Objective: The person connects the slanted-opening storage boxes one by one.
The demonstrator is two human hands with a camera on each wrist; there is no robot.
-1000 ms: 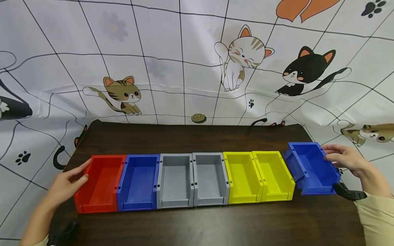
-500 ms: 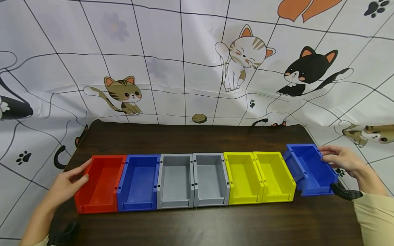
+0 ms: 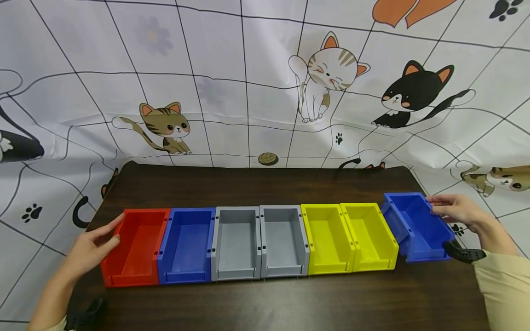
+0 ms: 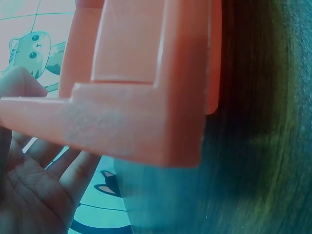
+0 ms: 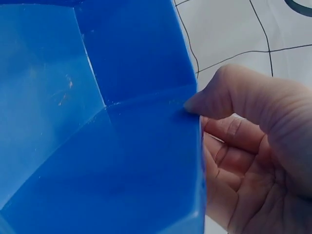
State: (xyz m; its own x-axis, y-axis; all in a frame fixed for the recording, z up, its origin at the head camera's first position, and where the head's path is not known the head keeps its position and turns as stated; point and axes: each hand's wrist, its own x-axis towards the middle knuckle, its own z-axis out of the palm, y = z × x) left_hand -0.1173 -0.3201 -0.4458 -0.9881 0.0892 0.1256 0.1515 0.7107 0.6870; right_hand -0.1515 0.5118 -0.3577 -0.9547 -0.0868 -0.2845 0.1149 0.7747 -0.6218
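At the left end of the row, my left hand holds the left wall of a red storage bin. Its thumb lies at the top of that wall and the other fingers spread along the outside. On the right, my right hand pinches the right wall of a blue storage bin, the thumb inside and the fingers outside. This blue bin sits at an angle, its left wall close beside the rightmost yellow bin.
Between the held bins stand another blue bin, two grey bins side by side, the left one and the right one, and a second yellow bin. All rest on a dark wooden table, with a cat-print cloth behind.
My right hand and the blue bin it holds have shifted slightly left, closer to the yellow bins. My left hand and the red bin have stayed in place.
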